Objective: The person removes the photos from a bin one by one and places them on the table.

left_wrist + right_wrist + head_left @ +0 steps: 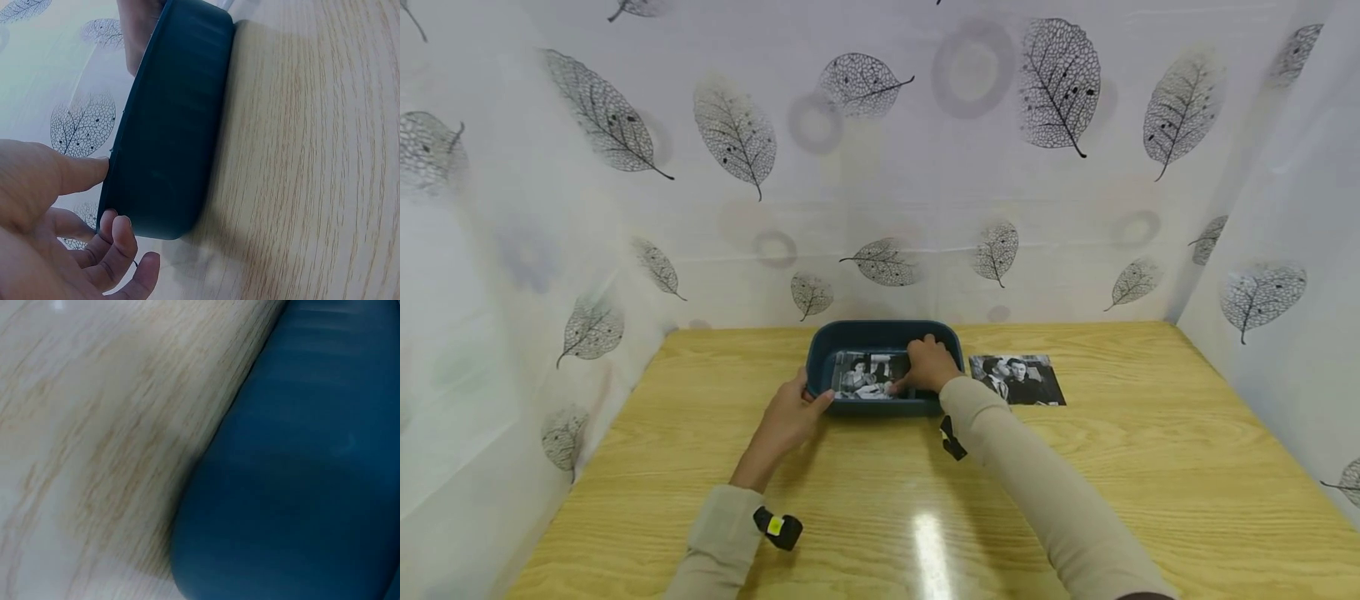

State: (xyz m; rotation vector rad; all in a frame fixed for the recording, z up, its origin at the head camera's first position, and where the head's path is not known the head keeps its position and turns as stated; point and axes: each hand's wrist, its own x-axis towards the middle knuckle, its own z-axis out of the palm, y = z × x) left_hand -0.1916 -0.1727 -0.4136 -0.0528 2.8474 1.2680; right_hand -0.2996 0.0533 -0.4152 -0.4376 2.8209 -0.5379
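A dark teal plastic basin (880, 408) sits at the back of the table. Its left end is gripped by my left hand (786, 417); in the left wrist view the thumb lies at the rim and the fingers curl by the basin's corner. My right hand (931, 364) reaches inside over the right part, thumb on a black-and-white photo (859, 377) at its right side. The fingers hide that edge of the print. Only the basin's outer wall (294, 456) and the table show in the right wrist view, with the right hand out of sight there.
Just right of the basin, another black-and-white photo (1018, 379) of two people lies flat on the wood-grain table (880, 500). A pale curtain (910, 183) with leaf prints stands behind the table and along both sides.
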